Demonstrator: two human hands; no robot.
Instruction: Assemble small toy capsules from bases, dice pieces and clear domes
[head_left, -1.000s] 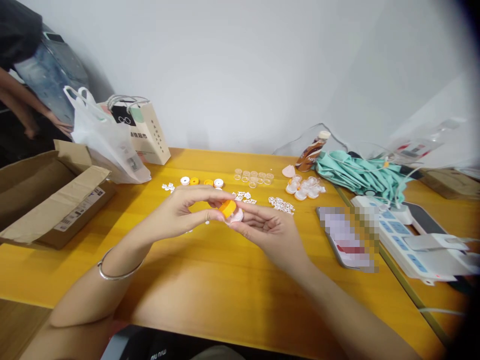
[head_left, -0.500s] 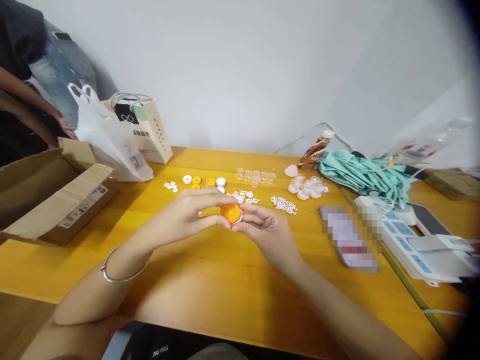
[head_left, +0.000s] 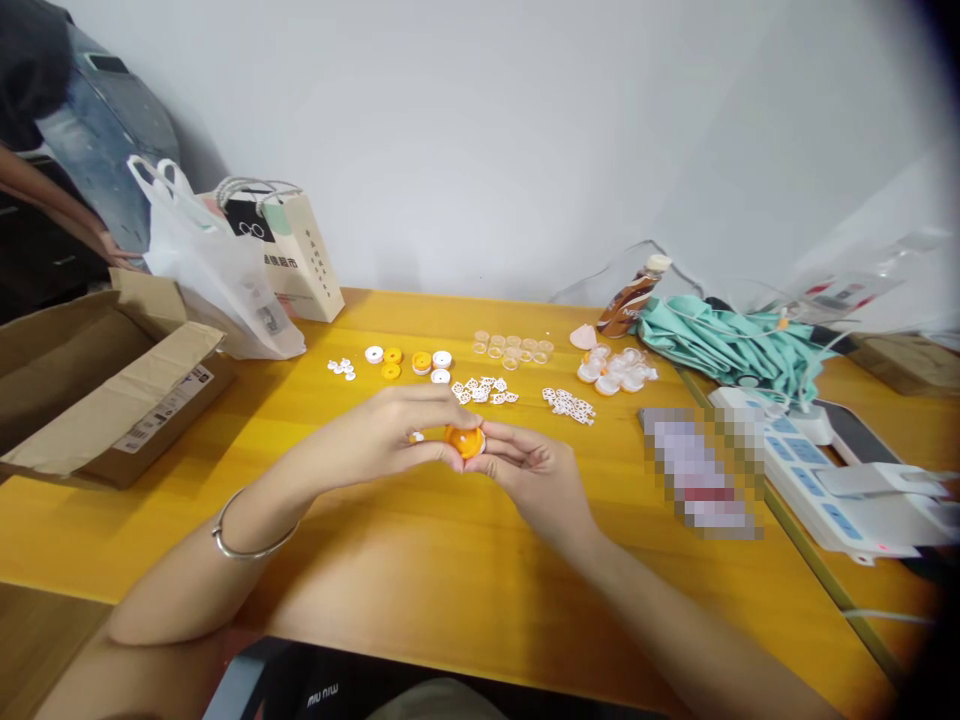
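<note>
1. Counter: yellow wood, filling most of the view. Its near edge runs below the forearms, and the stretch between that edge and the orange cap is bare. A seam on the right of the cap divides it from a second surface.
2. Cardboard box: open, flaps spread, well to the left of the orange cap and overhanging the counter's left edge.
3. White plastic bag and paper bag: upright against the wall, far-left of the cap, just behind the box.
4. Teal cloth: bunched up far-right of the cap, with a brown bottle leaning at its left end.
5. Power strip: white, right of the cap beyond the seam, just past a blurred flat object.
6. Left hand: fingers curled, thumb and fingertips pinching the cap from its left side; a silver bangle sits on the wrist.
7. Right hand: palm partly up, fingertips closed on the cap from its right side.
8. Orange cap: small and round, gripped between both hands just above the counter, a white rim showing at its right.
9. Small parts beyond the cap: orange and white discs, clear cups, scattered white bits, a clump of orange-and-white pieces. A narrow open strip separates them from the hands.
</note>
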